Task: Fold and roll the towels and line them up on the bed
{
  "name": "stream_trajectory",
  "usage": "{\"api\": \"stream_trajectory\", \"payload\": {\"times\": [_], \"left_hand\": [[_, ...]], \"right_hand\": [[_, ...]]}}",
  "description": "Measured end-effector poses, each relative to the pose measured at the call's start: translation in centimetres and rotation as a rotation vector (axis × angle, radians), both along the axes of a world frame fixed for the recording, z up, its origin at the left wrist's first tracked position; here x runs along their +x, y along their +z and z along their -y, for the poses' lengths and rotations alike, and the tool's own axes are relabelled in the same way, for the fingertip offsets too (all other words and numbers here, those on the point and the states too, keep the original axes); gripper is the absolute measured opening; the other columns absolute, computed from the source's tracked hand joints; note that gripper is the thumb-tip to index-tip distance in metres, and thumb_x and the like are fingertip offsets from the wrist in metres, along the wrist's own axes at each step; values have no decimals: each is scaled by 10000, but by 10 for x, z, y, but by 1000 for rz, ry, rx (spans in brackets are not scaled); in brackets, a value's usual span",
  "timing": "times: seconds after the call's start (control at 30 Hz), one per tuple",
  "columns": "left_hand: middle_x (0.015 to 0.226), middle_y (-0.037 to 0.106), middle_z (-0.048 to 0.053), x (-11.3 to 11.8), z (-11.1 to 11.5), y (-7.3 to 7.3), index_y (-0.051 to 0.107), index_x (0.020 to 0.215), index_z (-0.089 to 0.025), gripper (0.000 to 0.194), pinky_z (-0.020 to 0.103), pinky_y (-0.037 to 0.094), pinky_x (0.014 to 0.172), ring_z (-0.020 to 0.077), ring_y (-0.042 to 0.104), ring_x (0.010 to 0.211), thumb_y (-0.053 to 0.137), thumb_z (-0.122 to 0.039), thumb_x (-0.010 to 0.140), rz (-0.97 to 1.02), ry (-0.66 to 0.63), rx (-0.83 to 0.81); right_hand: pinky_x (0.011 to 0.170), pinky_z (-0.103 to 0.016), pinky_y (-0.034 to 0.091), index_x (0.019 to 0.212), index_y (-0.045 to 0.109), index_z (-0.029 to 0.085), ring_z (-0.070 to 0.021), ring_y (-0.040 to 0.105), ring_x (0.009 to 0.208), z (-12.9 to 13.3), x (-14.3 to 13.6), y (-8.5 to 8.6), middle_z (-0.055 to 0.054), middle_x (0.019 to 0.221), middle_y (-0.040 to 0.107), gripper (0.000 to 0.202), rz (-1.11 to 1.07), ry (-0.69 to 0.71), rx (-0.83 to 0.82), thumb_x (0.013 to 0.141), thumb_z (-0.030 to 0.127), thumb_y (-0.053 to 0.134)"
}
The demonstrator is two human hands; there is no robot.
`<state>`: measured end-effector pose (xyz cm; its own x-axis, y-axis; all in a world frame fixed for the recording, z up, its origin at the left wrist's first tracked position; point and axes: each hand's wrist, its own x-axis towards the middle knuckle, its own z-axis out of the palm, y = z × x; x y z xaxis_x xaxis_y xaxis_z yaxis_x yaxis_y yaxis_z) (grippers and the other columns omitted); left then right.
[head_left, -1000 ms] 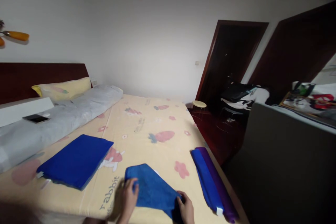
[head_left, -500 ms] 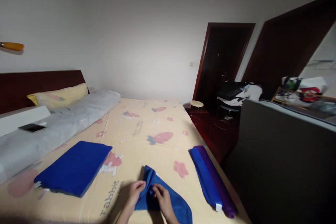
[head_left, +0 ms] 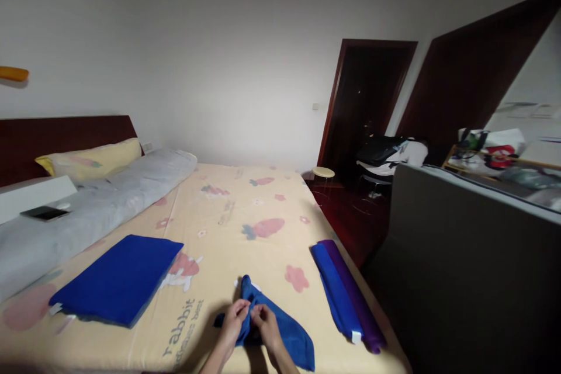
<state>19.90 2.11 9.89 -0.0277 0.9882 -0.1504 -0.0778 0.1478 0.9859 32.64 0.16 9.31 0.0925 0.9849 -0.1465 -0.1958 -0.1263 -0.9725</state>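
Observation:
A piece of blue cloth (head_left: 293,333) lies bunched on the bed near its front edge, a narrow end poking up beyond my hands and a wider part spreading to the right. My left hand (head_left: 235,320) pinches a fold of it between thumb and fingers. Close beside, my right hand (head_left: 267,328) grips another gathered bit, the fingertips of both hands nearly touching. What exactly sits between the fingertips is too small to make out. To the left is a flat, folded blue cloth (head_left: 120,279) with a white tag. On the right lie a long blue roll (head_left: 335,291) and a purple roll (head_left: 354,295), side by side.
The bed sheet (head_left: 228,269) has carrot and rabbit prints. A grey bolster-like bundle (head_left: 118,196), a phone (head_left: 44,213) and a yellow pillow (head_left: 94,160) are at the headboard side. A dark grey panel (head_left: 447,269) stands right of the bed; a stool (head_left: 323,172) is beyond.
My hands have drawn closer together, bunching the blue cloth more tightly; a piece of it now sticks out left of my left hand. The view has shifted slightly.

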Motion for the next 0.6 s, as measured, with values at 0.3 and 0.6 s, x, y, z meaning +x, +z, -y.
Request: {"api": "stream_trajectory", "payload": {"times": [0.3, 0.6], "left_hand": [[862, 725, 65, -26, -13, 19, 692, 786, -199, 436, 337, 525, 800, 247, 680, 894, 844, -455, 467, 256, 190, 9], [758, 666, -41, -142, -61, 89, 629, 807, -226, 182, 197, 484, 687, 107, 629, 737, 710, -191, 649, 408, 543, 116]], "right_hand": [[474, -229, 279, 469, 518, 188, -65, 346, 444, 1, 15, 4, 76, 428, 444, 214, -40, -47, -97, 403, 291, 694], [592, -273, 453, 628, 454, 240, -135, 518, 569, -30, 140, 66, 56, 562, 529, 234, -129, -297, -35, 558, 419, 587]]}}
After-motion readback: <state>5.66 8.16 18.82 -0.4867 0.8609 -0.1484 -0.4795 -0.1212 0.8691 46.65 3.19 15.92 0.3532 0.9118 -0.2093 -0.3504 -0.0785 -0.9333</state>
